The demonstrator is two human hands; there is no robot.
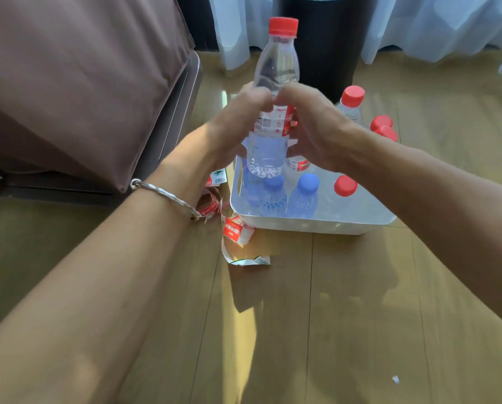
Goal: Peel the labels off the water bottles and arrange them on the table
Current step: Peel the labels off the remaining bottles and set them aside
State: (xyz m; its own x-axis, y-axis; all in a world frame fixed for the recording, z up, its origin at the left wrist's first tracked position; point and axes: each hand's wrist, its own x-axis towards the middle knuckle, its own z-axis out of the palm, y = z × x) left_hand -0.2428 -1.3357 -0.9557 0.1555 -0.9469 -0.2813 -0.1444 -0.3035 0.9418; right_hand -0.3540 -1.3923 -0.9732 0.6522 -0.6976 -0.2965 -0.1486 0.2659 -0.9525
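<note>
Left hand (238, 123) and right hand (317, 132) both curled round held bottle (276, 68), gripping at label (273, 121) height, thumbs near label top edge. Held bottle upright, red cap, raised above far-left part of white tub (302, 224); label still on. Tub contains blue-capped bottles (308, 188) and one red cap (345, 185). Spare bottles (352, 103) stand beyond tub, far right. Peeled labels (235, 231) lie on wooden surface (302, 316), left of tub. Bracelet (162, 193) on left wrist
</note>
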